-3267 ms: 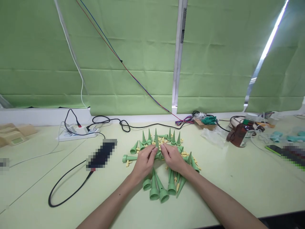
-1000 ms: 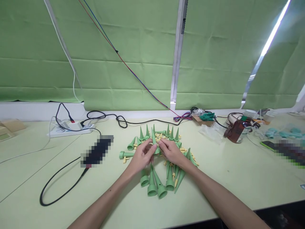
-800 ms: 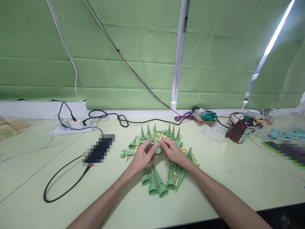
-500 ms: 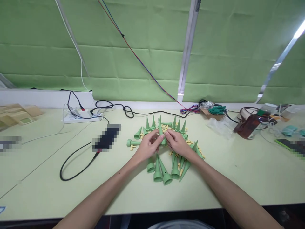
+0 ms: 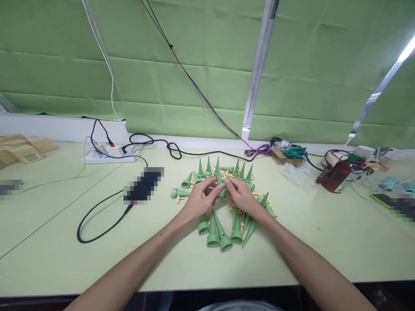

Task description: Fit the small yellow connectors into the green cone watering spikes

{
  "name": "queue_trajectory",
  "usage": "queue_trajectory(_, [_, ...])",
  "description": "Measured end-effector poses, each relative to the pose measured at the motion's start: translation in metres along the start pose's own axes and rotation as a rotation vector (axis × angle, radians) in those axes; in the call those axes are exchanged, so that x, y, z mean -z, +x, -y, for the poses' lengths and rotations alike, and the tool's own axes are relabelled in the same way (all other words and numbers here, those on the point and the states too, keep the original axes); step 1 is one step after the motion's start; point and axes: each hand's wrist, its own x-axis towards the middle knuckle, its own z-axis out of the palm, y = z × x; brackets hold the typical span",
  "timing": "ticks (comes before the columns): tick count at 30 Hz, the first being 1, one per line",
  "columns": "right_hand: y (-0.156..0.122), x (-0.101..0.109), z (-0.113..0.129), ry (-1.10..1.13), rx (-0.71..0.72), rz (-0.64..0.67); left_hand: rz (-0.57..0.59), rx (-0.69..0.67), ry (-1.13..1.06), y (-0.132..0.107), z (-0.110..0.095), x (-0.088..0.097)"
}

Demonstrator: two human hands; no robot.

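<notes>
Above the middle of the pile, my left hand [image 5: 201,195] is closed round a green plastic watering spike [image 5: 218,176], its point facing up. My right hand [image 5: 240,194] pinches at the side of that spike, where a bit of a small yellow valve shows by the fingertips; the fingers hide most of it. Around both hands lie more green spikes [image 5: 225,242], several standing point up behind and others lying on their sides. Loose yellow valves [image 5: 270,208] are scattered at the right of the pile, and another yellow valve [image 5: 178,199] touches a lying spike at the left.
A blurred-out dark device [image 5: 144,185] with a black cable lies at the left. Behind it is a white power strip [image 5: 112,156]. At the right are a plastic bag [image 5: 300,174], a brown bottle [image 5: 342,175] and a green-edged device [image 5: 382,200]. Cables run along the back wall.
The view has shifted slightly. Both hands stay together at the spike, which now points more nearly straight up.
</notes>
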Motion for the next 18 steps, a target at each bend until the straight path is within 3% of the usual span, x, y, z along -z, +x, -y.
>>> queue_trajectory(9, [-0.0003,0.0011,0.0033,0.075,-0.062,0.012,0.027,-0.039,0.101,-0.0013,0.0013,0.0005])
queue_trajectory(15, [-0.0002,0.0014,0.0059,0.136,-0.12,0.023,-0.007,-0.199,0.338,-0.0027,0.0016,0.0016])
queue_trajectory(18, [-0.0002,0.0008,0.0071,0.114,-0.124,0.011,0.0,-0.215,0.405,-0.0031,0.0012,0.0016])
